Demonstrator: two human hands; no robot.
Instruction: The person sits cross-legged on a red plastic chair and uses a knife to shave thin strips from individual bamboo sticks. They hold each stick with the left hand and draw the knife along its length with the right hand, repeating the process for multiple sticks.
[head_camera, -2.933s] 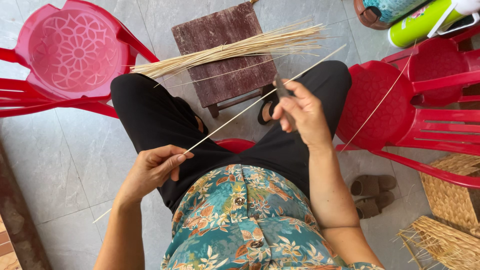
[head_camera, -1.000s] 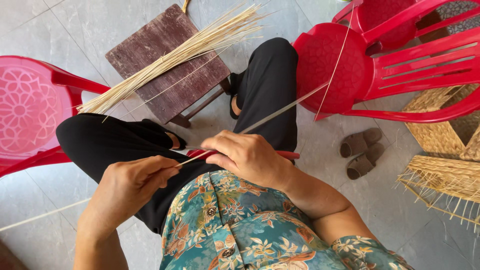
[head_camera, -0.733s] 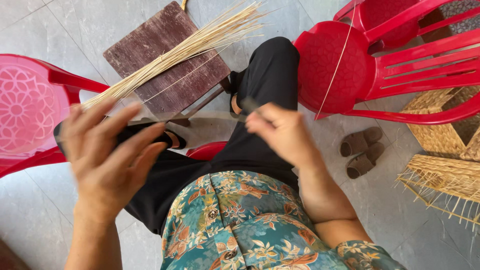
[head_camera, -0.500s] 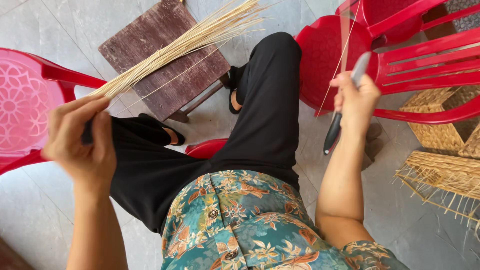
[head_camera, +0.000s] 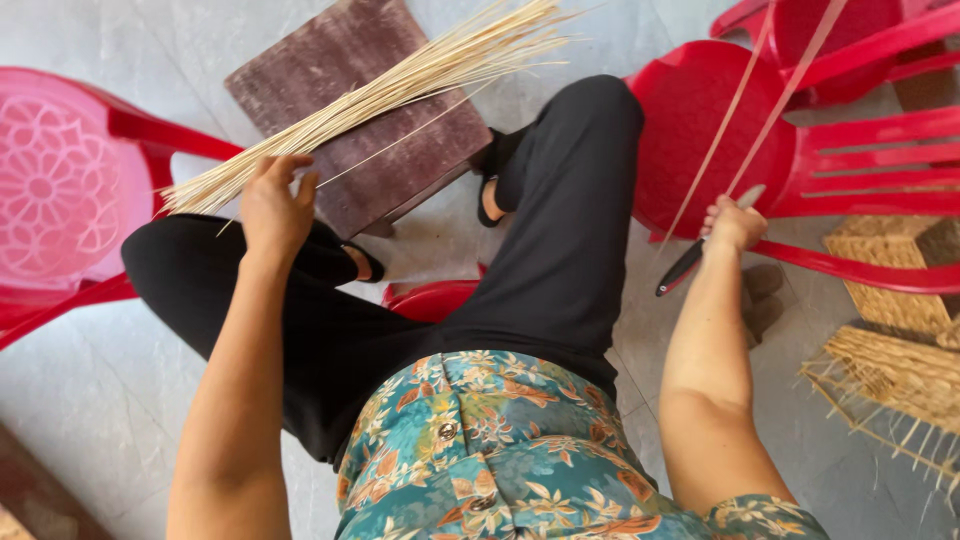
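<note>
My left hand (head_camera: 272, 205) reaches forward over my knee, fingers apart, and touches the near end of a bundle of thin pale sticks (head_camera: 400, 90). The bundle lies across a dark brown wooden stool (head_camera: 415, 165). My right hand (head_camera: 733, 222) is stretched out to the right and is shut on a knife (head_camera: 690, 268) with a dark handle, its blade pointing up past the knuckles. Two long thin strips (head_camera: 770, 110) rise from beside that hand toward the top right, in front of a red plastic chair (head_camera: 700, 110).
A pink plastic chair (head_camera: 60, 190) stands at the left. More red chairs (head_camera: 880, 150) are stacked at the right. Woven straw baskets (head_camera: 900, 330) and a pair of sandals (head_camera: 762, 295) lie on the grey tiled floor at the right.
My hands, together over my lap one second ago, have parted. The left hand has gone forward to the stick bundle. The right hand has swung out right with the knife.
</note>
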